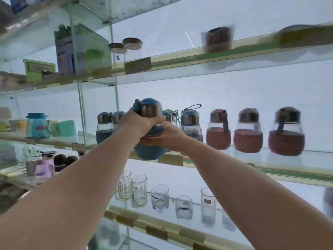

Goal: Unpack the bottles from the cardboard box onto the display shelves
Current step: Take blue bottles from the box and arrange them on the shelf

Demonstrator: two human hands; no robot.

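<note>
A round blue bottle [150, 150] with a metal-banded cap is held up in front of the middle glass shelf [270, 164]. My left hand [139, 124] grips it round the neck, just under the cap. My right hand [167, 135] holds its right side and underside. On the shelf behind stand several blue bottles [191, 125] of the same kind, and to their right three red-brown bottles [247, 131]. The cardboard box is out of view.
Drinking glasses [138, 191] line the shelf below. The upper shelf carries a green-and-white carton [81, 49], two lidded jars [132, 43] and a dark pot [219, 39]. A teal flask [37, 126] and small cups stand in the left bay.
</note>
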